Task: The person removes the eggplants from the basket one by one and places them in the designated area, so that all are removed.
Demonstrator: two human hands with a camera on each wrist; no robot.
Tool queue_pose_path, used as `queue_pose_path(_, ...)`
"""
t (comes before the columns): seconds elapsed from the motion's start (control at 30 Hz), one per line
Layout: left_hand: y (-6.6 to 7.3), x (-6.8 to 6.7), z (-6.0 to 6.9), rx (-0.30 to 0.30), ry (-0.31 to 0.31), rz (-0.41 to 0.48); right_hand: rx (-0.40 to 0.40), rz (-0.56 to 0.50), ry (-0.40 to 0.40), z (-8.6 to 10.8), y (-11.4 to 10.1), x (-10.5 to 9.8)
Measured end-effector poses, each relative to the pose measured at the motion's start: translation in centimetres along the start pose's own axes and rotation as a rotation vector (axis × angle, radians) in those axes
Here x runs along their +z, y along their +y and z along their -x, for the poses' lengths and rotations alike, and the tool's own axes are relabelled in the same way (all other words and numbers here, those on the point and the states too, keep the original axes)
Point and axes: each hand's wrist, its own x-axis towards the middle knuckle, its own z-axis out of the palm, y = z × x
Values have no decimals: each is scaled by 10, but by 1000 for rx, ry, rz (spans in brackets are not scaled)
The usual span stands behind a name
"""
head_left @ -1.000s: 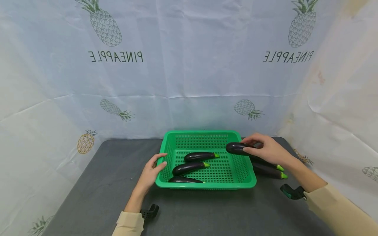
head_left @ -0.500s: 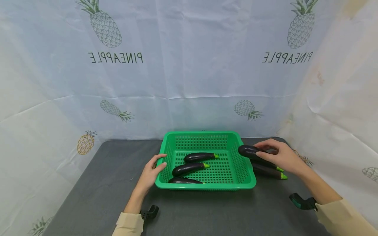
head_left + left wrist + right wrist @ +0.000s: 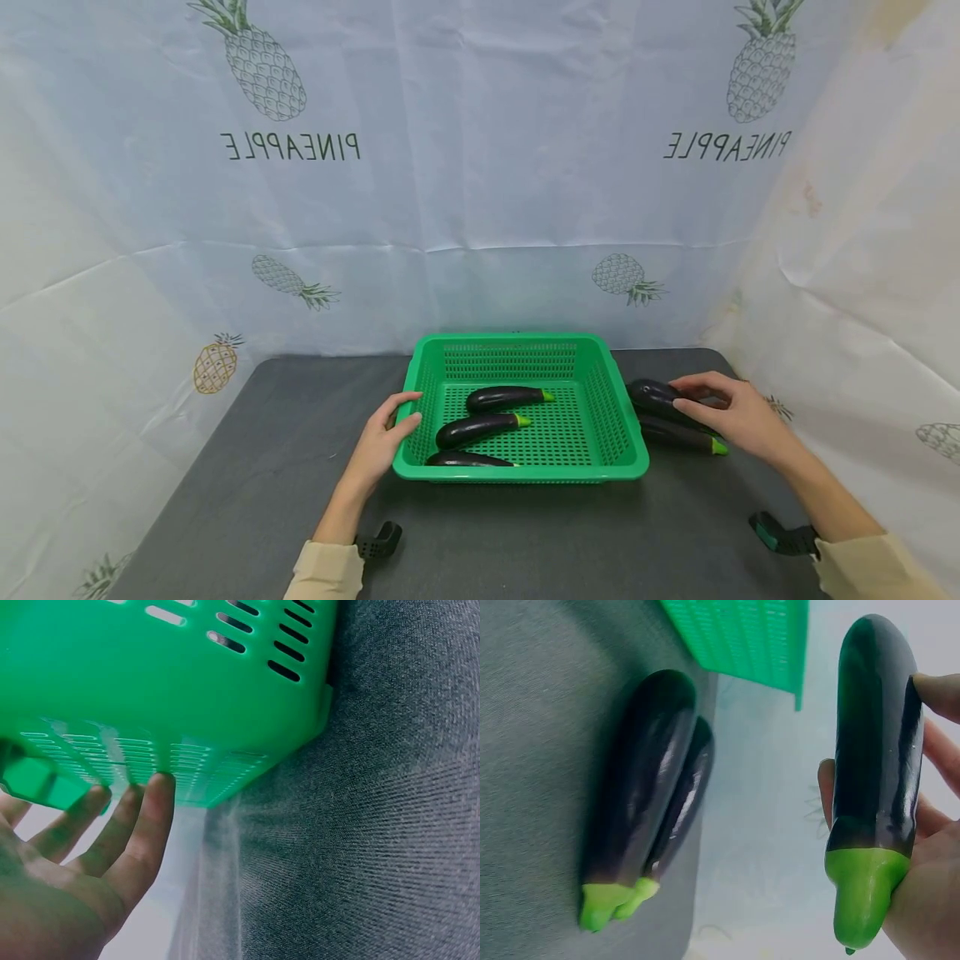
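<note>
Between the thumb and fingers of my right hand [image 3: 738, 412] is a dark purple eggplant [image 3: 874, 742] with a green stem end. The right wrist view shows it above two more eggplants, a nearer one [image 3: 641, 780] and a farther one [image 3: 682, 802], lying side by side on the table. A green plastic basket [image 3: 525, 473] stands left of them with three eggplants inside: a back one [image 3: 504, 398], a middle one [image 3: 477, 430] and a front one [image 3: 467, 459], partly hidden by the front rim. My left hand [image 3: 378, 437] grips the basket's left rim, fingers [image 3: 146, 832] against its outer wall.
The dark grey table [image 3: 517, 542] extends around the basket. A pale curtain [image 3: 480, 183] with pineapple prints hangs behind the table and along both sides. Black wrist devices, one left [image 3: 380, 540] and one right [image 3: 780, 535], sit near the sleeves.
My right hand has moved right and down with its eggplant, from over the basket's right rim to above the eggplants beside it. My left hand has stayed on the basket.
</note>
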Motion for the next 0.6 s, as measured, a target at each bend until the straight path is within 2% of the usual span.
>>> queue_pose_path(0.27,1,0,1,-1,1,4,69,-40,-18,7,16,7)
queue_pose_path(0.6,0,0,0,-1,1,0,67,6,-18,14,35,18)
